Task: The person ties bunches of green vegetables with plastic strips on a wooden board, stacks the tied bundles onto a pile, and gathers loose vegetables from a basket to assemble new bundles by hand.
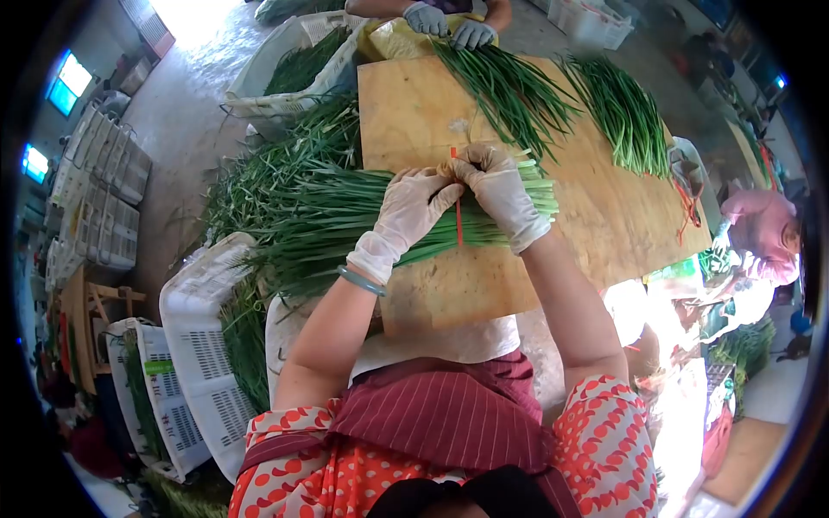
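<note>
Beneath both hands, head view: bundle of long green stalks (345, 203) lies across the wooden worktop (604, 233), pale cut ends just right of the right hand (495, 186). Left hand (410, 207) and right hand together at the bundle's top, fingertips pinched on a red tie (459, 223) that passes over the stalks. Beyond the hands, two further bunches rest on the worktop; a person's gloved hands (449, 28) touch the nearer one's leafy tips. Left of the left hand: loose greens (285, 155), white crates (203, 337).
</note>
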